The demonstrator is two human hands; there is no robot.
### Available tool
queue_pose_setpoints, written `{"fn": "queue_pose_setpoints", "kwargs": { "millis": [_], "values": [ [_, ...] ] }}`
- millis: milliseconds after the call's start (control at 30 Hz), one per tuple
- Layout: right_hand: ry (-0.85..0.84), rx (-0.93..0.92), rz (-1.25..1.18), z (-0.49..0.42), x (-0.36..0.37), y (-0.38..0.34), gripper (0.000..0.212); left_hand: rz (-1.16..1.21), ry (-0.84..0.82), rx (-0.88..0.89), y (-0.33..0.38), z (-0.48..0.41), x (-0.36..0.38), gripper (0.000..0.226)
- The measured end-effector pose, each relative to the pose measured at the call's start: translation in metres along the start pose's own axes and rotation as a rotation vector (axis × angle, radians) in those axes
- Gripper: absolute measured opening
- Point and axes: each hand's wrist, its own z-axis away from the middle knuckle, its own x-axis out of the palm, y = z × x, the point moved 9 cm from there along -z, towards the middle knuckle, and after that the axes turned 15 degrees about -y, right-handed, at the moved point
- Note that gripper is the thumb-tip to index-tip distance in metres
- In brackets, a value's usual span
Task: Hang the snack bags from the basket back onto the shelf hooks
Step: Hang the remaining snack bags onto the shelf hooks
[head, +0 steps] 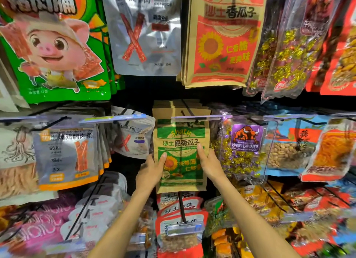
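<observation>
- Left hand (152, 171) and right hand (209, 163) are each pinching a side edge of the green seed bag (181, 161), thumbs lying on the front.
- Hanging step, I reckon: its top is sitting up at the hook (187, 108). Can't tell if it's threaded.
- Next it's probably needing a push back, then letting go.
- Both forearms are reaching up and inward.

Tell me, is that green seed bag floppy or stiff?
Probably fairly stiff: the seed bag looks like thick paper and lies flat between the left hand and right hand. Likely light: both hands hold it only at its edges. Its matte paper probably won't slip.
</observation>
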Motion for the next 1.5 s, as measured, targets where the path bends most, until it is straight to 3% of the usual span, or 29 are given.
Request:
{"fn": "queue_pose_setpoints", "kwargs": {
  "millis": [200, 300, 433, 633, 733, 867, 967, 1133, 1267, 1500],
  "values": [
    [-0.064, -0.019, 0.023, 0.005, 0.004, -0.001, 0.081, 0.010, -0.032, 0.020, -0.002, 0.005, 0.002, 0.058],
    [-0.068, 0.019, 0.012, 0.014, 0.002, -0.001, 0.091, 0.027, -0.042, 0.049, 0.002, 0.014, 0.004, 0.057],
    [-0.087, 0.042, -0.015, 0.035, 0.001, -0.015, 0.061, 0.076, -0.028, 0.042, 0.009, 0.024, 0.006, 0.054],
    [-0.124, 0.046, -0.019, 0.056, -0.003, -0.009, 0.069, 0.087, 0.005, -0.001, 0.015, 0.041, 0.009, 0.051],
    [-0.170, 0.021, 0.029, 0.073, -0.010, -0.017, 0.062, 0.041, 0.026, -0.027, 0.020, 0.054, 0.011, 0.050],
    [-0.237, -0.050, 0.178, 0.100, -0.022, -0.027, 0.053, -0.237, 0.054, 0.041, 0.038, 0.077, 0.016, 0.046],
    [-0.294, -0.096, 0.317, 0.118, -0.036, -0.027, 0.042, -0.543, 0.022, -0.007, 0.057, 0.094, 0.030, 0.049],
    [-0.421, -0.055, 0.835, 0.139, -0.065, -0.005, 0.053, -0.812, 0.036, -0.022, 0.098, 0.120, 0.056, 0.049],
    [-0.391, -0.026, 1.097, 0.157, -0.095, 0.006, 0.053, -0.902, 0.011, 0.000, 0.124, 0.134, 0.083, 0.044],
    [-0.338, -0.003, 1.212, 0.175, -0.138, 0.018, 0.052, -0.964, -0.018, 0.026, 0.157, 0.143, 0.121, 0.044]
  ]
}}
